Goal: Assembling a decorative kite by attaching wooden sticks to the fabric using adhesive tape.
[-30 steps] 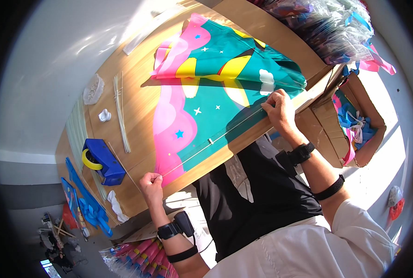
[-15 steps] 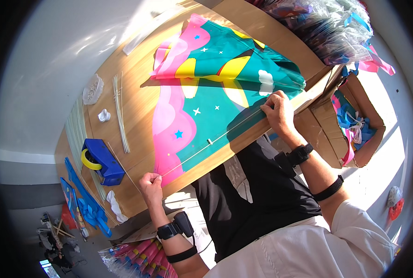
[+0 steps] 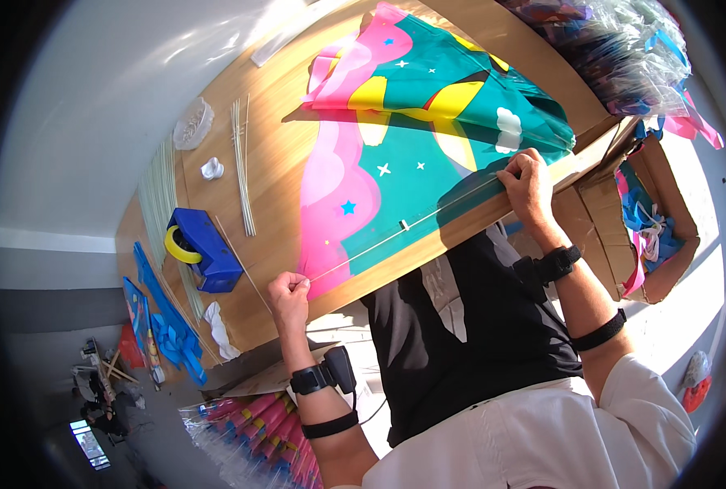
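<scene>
A thin white rod runs slantwise along the near edge of a printed sheet. The sheet is green and pink with yellow shapes, stars and a white cloud, and its far part is folded over. Pinched at the rod's lower left end are the fingers of my left hand, by the sheet's pink corner. My right hand is closed on the rod near its other end, at the green right side. A small pale connector with a dark mark sits about midway on the rod.
On the wooden table, left of the sheet, are loose rods, a clear tub, a blue tape dispenser and blue ribbons. A cardboard box stands at the right, below plastic-wrapped bundles.
The whole scene has shifted right and a little up in the picture as the head view moved. Both hands keep their hold on the rod, in nearly the same places on the sheet.
</scene>
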Tool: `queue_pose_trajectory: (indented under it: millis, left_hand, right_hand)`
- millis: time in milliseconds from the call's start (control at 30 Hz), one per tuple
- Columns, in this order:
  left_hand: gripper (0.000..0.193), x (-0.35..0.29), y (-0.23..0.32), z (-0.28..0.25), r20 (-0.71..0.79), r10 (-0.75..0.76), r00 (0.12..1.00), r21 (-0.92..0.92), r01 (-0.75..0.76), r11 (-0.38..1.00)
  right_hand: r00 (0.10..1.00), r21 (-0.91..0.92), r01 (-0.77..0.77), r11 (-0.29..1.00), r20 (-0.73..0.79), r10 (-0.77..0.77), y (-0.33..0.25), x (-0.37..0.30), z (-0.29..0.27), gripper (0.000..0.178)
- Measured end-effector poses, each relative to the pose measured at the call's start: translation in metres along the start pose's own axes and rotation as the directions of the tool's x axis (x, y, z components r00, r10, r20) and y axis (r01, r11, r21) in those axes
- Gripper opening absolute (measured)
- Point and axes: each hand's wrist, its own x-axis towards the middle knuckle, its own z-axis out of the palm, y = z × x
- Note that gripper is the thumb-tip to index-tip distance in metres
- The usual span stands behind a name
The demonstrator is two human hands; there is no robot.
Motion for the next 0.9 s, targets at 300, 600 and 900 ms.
queue_pose_trajectory:
  millis: [300, 600, 900]
  left_hand:
    - [0.005, -0.005, 0.021, -0.002, 0.001, -0.064, 0.998, 0.094, 0.063, 0.994]
    - [0.004, -0.009, 0.032, 0.003, -0.036, -0.015, 0.999, 0.192, 0.022, 0.981]
    - [0.007, -0.007, 0.030, 0.005, -0.043, -0.018, 0.999, 0.187, 0.025, 0.982]
  right_hand:
    - [1.000, -0.003, 0.009, 1.000, -0.007, -0.009, 0.005, 0.001, 0.004, 0.020]
    - [0.999, -0.020, 0.039, 0.999, -0.013, -0.039, 0.006, 0.003, 0.003, 0.020]
    - [1.000, -0.039, -0.014, 0.999, -0.004, 0.014, 0.004, 0.004, 0.002, 0.022]
